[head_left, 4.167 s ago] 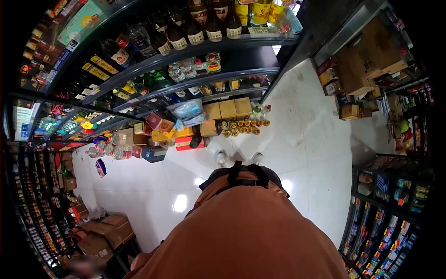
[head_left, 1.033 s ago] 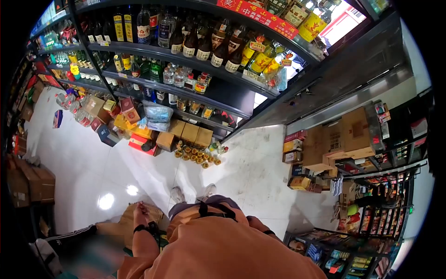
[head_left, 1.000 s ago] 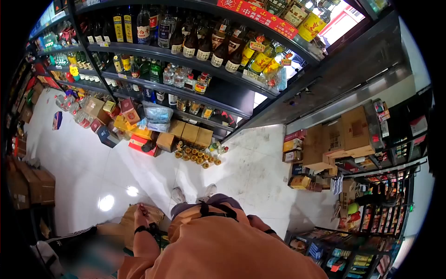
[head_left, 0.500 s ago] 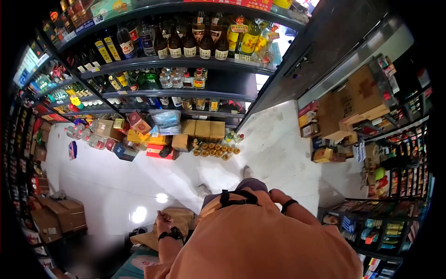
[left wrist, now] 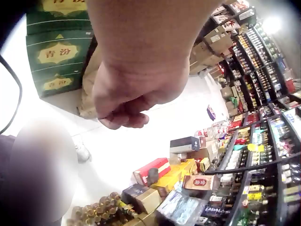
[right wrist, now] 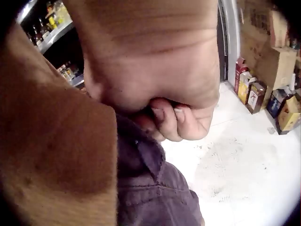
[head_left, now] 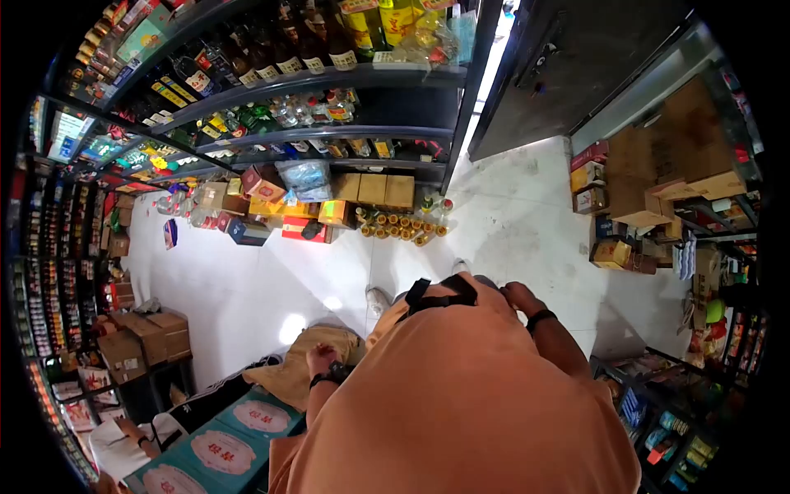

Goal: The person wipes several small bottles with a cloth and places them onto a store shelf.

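Observation:
My left hand (head_left: 323, 359) hangs at my left side with nothing in it. A brown sheet or sack (head_left: 288, 370) shows behind it in the head view. In the left wrist view that left hand (left wrist: 138, 92) has loosely curled fingers above the white floor, with green boxes (left wrist: 59, 54) behind it. My right hand (head_left: 519, 296) hangs at my right hip. The right wrist view shows the right hand (right wrist: 155, 84) with fingers bent toward the palm and no object in them, close beside my dark purple shorts (right wrist: 160, 188).
Shelves of bottles (head_left: 296, 78) stand ahead, with gold-capped bottles (head_left: 403, 228) and cardboard boxes (head_left: 387, 190) on the floor below. A dark door (head_left: 535, 74) is ahead right, cartons (head_left: 691, 148) beyond. Teal boxes (head_left: 222, 451) and another person's hand (head_left: 132, 430) are lower left.
The head view has shifted as I step: shelves and floor bottles now sit differently, and the teal boxes show more at lower left. Both hands, out of sight 4.2 s ago, hang at my sides.

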Tool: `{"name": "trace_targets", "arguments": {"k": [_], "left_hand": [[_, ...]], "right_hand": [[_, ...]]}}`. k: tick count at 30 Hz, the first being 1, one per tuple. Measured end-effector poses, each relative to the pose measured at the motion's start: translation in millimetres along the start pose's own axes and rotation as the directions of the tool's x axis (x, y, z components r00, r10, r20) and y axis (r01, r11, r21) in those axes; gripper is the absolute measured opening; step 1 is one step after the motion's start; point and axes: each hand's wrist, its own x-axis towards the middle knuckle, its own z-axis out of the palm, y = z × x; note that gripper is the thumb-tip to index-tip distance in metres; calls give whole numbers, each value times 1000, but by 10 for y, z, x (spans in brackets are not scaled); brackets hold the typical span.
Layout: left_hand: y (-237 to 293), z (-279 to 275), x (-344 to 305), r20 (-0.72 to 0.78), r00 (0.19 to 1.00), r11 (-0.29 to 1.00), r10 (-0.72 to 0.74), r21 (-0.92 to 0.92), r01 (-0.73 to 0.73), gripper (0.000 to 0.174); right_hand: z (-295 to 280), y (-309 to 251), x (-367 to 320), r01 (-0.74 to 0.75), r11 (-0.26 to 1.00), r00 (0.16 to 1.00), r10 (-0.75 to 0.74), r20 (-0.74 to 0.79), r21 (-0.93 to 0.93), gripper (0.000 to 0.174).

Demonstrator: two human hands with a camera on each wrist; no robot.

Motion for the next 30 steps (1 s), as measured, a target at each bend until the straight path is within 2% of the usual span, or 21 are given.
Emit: {"name": "trace_targets", "arguments": {"k": [3,5,7,8,9,10,11,14,15,17,19,20,21,22,23,24,25,26,27,28,30], "left_hand": [[-406,159,-17,-102,995,996,-1,84,9,20],[-617,207,104,-5,992,991,-125,55,125,21],[-871,567,-180,-106,993,999,-43,18,45,21],[-1010,469,-81,199,977,947,73,294,-130,22],[-1080,564,166,-56,997,999,-50,-13,49,22],[-1176,777,-18,-28,998,996,-53,-69,51,23],[-1237,921,-284,-1,999,991,-48,-127,48,23],[-1328,940,-398,-51,999,998,-18,-54,15,21],[-1267,1028,-621,11,1000,999,-13,-31,13,20],[-1177,1090,-906,79,982,985,173,-11,-173,17],[-994,991,-999,176,963,976,204,38,-213,14],[-913,1115,-1369,143,950,920,277,246,-306,15],[-864,1119,-1650,119,930,816,348,450,-363,17],[-832,1028,-1744,214,898,754,384,489,-439,17],[-842,942,-1749,204,896,753,395,486,-443,17],[-900,835,-1734,273,809,595,521,564,-573,15],[-980,732,-1754,352,708,408,613,626,-664,14],[-1100,752,-1887,405,613,275,678,633,-723,12],[-1316,603,-1969,367,670,136,646,807,-574,15],[-1505,314,-1734,420,661,83,622,804,-589,14],[-1953,-127,-1454,340,811,253,477,830,-497,13]], "right_hand": [[-244,183,-359,-149,977,988,153,-15,154,25],[35,641,-509,-76,997,996,77,-37,29,32],[-162,612,-873,-314,903,947,318,37,294,33],[-147,722,-1019,-262,945,965,255,62,197,33],[-116,814,-1142,-192,977,979,184,92,95,34],[9,1032,-1275,-144,984,987,136,83,100,35],[-6,1049,-1312,-212,971,940,234,250,-110,28],[-82,1318,-1349,-63,967,845,183,502,-245,39],[31,1552,-1260,131,927,837,87,540,-353,41],[164,1924,-1085,-55,995,954,78,290,-88,26],[75,2016,-715,174,947,960,-102,262,-268,36],[66,2101,-503,221,946,964,-176,197,-235,34],[-154,1878,-374,58,990,984,-36,175,-125,36],[-360,1685,-152,237,892,959,-149,242,-386,33],[-480,1512,23,11,992,982,13,188,-128,20],[-597,1343,201,-194,967,976,175,128,163,13],[-181,1780,615,-24,999,996,28,-80,42,17],[-855,893,547,-213,944,974,184,134,252,17],[-1080,395,612,49,984,996,-35,-85,173,17],[-1126,174,711,57,967,994,-32,-104,249,17],[-1107,-191,655,51,947,992,-13,-122,318,17]]}}
